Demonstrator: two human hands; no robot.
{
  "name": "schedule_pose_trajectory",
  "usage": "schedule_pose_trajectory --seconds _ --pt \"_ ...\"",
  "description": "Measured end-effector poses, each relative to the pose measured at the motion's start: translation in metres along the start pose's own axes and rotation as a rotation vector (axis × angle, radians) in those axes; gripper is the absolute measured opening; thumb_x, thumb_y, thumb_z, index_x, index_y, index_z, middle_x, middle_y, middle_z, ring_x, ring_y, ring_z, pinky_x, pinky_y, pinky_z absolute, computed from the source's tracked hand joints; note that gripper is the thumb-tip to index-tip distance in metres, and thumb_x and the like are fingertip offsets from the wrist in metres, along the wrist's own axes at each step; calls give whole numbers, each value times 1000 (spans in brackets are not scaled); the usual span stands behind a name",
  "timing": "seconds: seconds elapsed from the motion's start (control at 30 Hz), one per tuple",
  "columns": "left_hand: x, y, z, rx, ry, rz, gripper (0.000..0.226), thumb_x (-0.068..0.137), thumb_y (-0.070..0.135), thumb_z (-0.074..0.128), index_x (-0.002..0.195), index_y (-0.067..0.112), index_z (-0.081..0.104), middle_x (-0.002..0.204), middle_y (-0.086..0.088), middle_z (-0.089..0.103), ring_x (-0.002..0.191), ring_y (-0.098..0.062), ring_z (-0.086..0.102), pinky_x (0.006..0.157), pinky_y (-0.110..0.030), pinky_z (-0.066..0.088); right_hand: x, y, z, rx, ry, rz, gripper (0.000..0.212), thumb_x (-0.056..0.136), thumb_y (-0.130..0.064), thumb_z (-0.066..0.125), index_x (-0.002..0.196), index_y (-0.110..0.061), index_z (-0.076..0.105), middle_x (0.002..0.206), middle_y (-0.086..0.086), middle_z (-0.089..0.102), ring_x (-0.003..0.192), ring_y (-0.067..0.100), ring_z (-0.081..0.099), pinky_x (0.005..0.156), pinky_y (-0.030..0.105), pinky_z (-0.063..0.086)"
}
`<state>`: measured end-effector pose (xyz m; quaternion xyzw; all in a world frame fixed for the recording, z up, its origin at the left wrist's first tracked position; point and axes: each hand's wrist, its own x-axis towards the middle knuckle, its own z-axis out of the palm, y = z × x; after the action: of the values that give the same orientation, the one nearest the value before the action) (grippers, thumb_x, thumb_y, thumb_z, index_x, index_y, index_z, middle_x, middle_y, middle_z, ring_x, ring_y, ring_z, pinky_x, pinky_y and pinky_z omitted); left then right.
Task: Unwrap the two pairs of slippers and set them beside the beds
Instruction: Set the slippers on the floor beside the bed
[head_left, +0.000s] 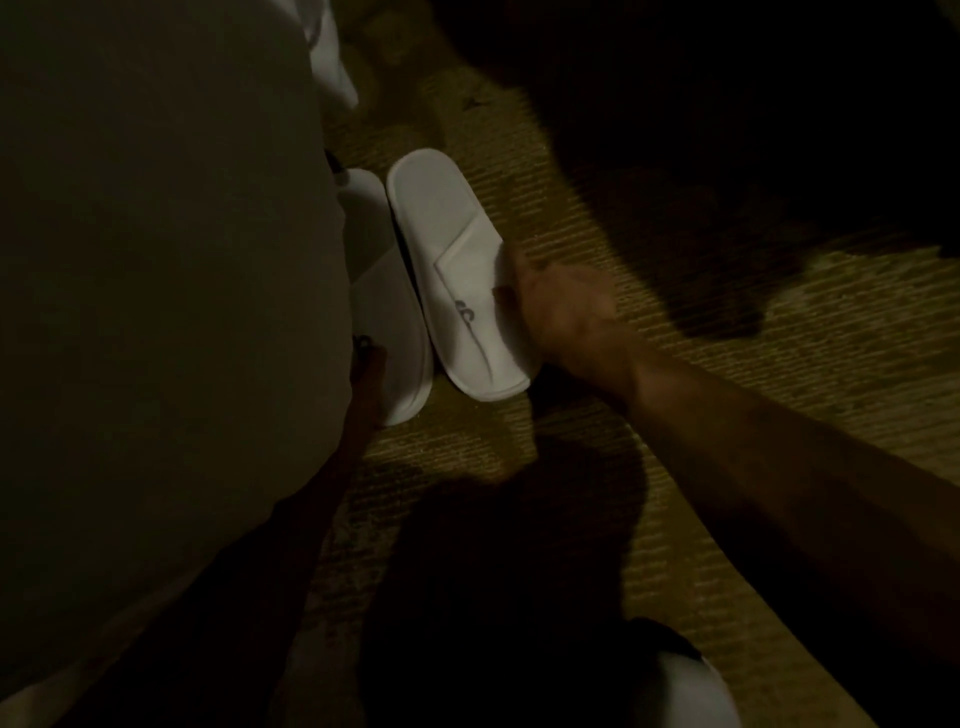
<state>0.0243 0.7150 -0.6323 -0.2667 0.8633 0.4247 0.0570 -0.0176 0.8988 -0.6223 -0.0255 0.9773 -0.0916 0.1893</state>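
Note:
Two white slippers lie side by side on the carpet, right beside the bed (156, 260). My right hand (566, 312) grips the right slipper (447, 260) at the edge of its strap, which bears a dark logo. The left slipper (384, 312) sits partly tucked under the bed's hanging cover. My left hand (366, 384) reaches along the bed's edge and its fingers touch the near end of the left slipper. Most of that hand is in shadow, so its grip is unclear.
The room is dim. Patterned olive carpet (675, 364) spreads to the right, with deep shadow at the top right. More white fabric (332, 62) shows at the top by the bed. A rounded white object (691, 691) lies at the bottom right.

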Motion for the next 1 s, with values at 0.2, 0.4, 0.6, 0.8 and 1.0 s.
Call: schedule_pose_trajectory --seconds 0.2,0.4,0.6,0.8,1.0 --pt "-8 -8 4 95 24 274 66 96 17 57 148 -2 20 152 -12 28 142 -22 24 96 7 12 -18 7 5 -3 76 -284 92 76 -81 41 151 -37 10 152 19 17 131 41 29 100 53 40" --pt "-33 -24 9 613 97 666 53 94 34 55 139 6 51 150 -20 41 139 -33 31 112 -18 -1 -33 9 27 -101 15 -382 96 75 -77 50 152 -40 5 161 18 -5 145 46 -1 112 56 20" --pt "-42 -34 15 642 177 733 50 84 1 65 133 2 56 139 -23 53 133 -38 42 113 -29 15 -34 2 31 -117 53 -333 92 78 -76 46 153 -36 10 161 19 2 145 48 2 113 55 23" --pt "-37 -39 13 568 108 720 49 89 1 57 137 1 51 145 -21 48 136 -38 41 113 -41 29 -34 -1 26 -89 19 -326 90 80 -73 48 153 -37 11 162 16 0 146 46 -2 115 53 21" --pt "-35 -37 9 471 60 702 51 90 1 54 140 0 47 149 -20 43 141 -26 29 114 -26 17 -33 -2 21 -81 -21 -320 89 80 -71 50 152 -38 9 162 14 -3 146 45 -4 115 52 20"
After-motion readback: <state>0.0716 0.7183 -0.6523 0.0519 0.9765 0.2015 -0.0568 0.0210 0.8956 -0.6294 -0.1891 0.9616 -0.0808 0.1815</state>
